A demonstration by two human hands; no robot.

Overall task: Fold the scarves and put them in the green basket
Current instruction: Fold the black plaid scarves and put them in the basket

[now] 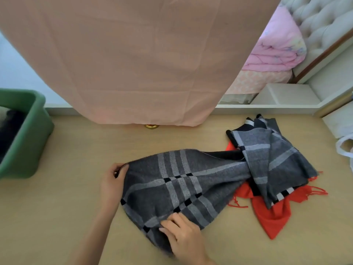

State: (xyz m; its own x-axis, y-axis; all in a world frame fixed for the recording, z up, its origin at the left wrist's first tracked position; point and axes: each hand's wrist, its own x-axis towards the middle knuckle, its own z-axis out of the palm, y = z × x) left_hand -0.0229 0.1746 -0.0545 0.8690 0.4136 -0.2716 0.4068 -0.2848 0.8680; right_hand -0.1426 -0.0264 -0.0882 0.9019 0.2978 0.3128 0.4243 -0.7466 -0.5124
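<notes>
Tension matters: my left hand (112, 181) and right hand (184, 235) each pinch an end corner of the grey plaid scarf (181, 188), so I'd pull it square before folding.

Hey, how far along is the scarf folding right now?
Done: the green basket holds dark fabric, probably scarves. In hand: the left hand and right hand grip the grey plaid scarf, unfolded and bunched on the table. Left: folding it, then the red scarf lying partly under it, and basketing both.
</notes>
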